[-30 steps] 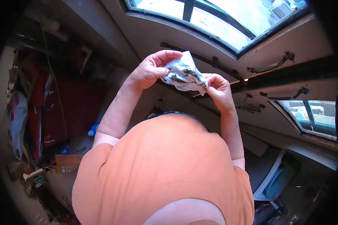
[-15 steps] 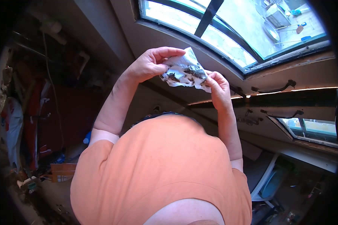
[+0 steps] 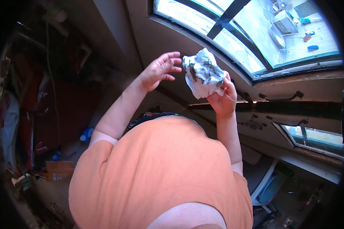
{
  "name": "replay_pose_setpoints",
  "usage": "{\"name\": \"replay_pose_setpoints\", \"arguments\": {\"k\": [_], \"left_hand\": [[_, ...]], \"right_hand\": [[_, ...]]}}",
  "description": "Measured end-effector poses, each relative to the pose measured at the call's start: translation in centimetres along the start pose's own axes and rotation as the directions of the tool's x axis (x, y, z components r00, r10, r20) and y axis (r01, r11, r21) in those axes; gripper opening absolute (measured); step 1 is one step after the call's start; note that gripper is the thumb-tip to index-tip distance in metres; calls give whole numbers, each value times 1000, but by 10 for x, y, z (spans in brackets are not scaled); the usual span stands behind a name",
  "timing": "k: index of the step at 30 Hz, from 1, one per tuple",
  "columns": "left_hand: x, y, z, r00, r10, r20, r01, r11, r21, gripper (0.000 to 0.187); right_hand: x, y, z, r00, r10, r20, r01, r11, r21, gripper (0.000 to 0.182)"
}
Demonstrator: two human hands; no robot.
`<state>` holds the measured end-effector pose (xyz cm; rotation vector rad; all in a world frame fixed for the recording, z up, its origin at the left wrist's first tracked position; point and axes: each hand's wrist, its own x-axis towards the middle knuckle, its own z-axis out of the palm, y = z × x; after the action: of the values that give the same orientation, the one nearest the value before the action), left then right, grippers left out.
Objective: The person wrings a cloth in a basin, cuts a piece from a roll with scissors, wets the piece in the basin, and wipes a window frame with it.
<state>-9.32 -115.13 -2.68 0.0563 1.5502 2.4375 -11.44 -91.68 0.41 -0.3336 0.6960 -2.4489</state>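
A crumpled white paper towel (image 3: 203,74) with dark, dirty smears is held up in front of me, below the window. My right hand (image 3: 224,97) grips its lower right edge, fingers partly hidden behind it. Just left of the towel, my left hand (image 3: 161,71) is raised with its fingers apart and holds nothing. Dark specks mark its fingers. A small gap separates those fingertips from the towel.
A framed window (image 3: 233,28) lies beyond my hands, with tools and a box outside. A dark handle (image 3: 281,96) is on the frame at the right. A blue-capped bottle (image 3: 87,134), an orange box (image 3: 60,170) and a light blue basin (image 3: 269,188) stand lower down.
My left hand has let go of the paper towel and moved away from it, fingers spreading. The towel, now in my right hand alone, has bunched up and turned.
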Motion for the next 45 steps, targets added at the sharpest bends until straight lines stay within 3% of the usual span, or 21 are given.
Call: {"name": "replay_pose_setpoints", "arguments": {"k": [3,5,6,9,12,18,21,22,24,25,26,29,30,32,33,35,36,38,40,44,45], "left_hand": [[-15,-11,14,999,-53,-6,53,998,-18,69],[-18,-17,25,999,11,41,-10,999,-35,70],[-16,-19,29,998,51,42,-46,992,-120,79],[-18,-12,37,989,142,-43,-147,981,-126,91],[-19,-7,40,986,120,-116,-122,992,-16,100],[-18,-17,42,927,324,-191,-166,809,564,110],[-20,-23,40,873,403,-277,-172,783,597,104],[-22,-20,38,874,383,-298,-217,857,467,90],[-23,-11,33,962,129,-241,-117,991,63,82],[-22,-8,30,985,11,-172,-36,989,-142,79],[-18,-15,26,995,-31,-98,8,975,-223,67],[-13,-17,29,1000,-6,13,10,946,-325,57],[-10,-15,31,998,56,40,-37,928,-371,49],[-9,-10,31,998,66,-16,-67,936,-346,48],[-8,-10,30,996,71,-45,-82,940,-333,47],[-7,-11,26,995,61,-76,-77,968,-238,43],[-7,-9,26,994,64,-92,-80,981,-175,39],[-7,-4,28,992,67,-110,-75,995,-70,34],[-7,1,32,991,63,-115,-62,998,12,31],[-4,-1,26,988,65,-139,-49,992,112,21],[-3,-1,27,979,35,-202,-36,999,-1,20]], "right_hand": [[4,7,6,998,-21,-57,21,1000,-3,14],[6,11,18,992,-27,-126,26,1000,-3,10],[7,13,15,996,-23,-87,21,999,-28,12],[10,18,4,1000,-19,10,19,996,-88,17],[9,19,0,999,-35,40,38,995,-94,16],[7,24,-1,998,-63,22,65,996,-60,15],[8,23,0,997,-63,44,66,996,-62,16],[8,23,5,998,-56,39,58,997,-59,16],[9,23,5,998,-43,48,45,998,-44,17],[9,22,4,997,-36,61,39,999,-34,17],[9,21,1,997,-30,74,32,999,-25,17],[11,20,-12,993,-20,118,25,999,-43,14],[10,19,-13,996,-15,86,22,996,-82,11],[11,17,-13,1000,-7,22,11,987,-159,5],[11,17,-10,994,-105,31,106,864,-491,3],[15,16,6,956,-257,145,222,301,-928,1],[17,14,11,933,-229,278,283,-9,-959,4],[19,14,22,923,-98,372,330,-297,-896,8],[20,17,28,931,42,362,336,-486,-807,15],[23,12,36,907,225,355,419,-539,-731,27],[22,10,36,895,221,387,445,-495,-746,28]]}}
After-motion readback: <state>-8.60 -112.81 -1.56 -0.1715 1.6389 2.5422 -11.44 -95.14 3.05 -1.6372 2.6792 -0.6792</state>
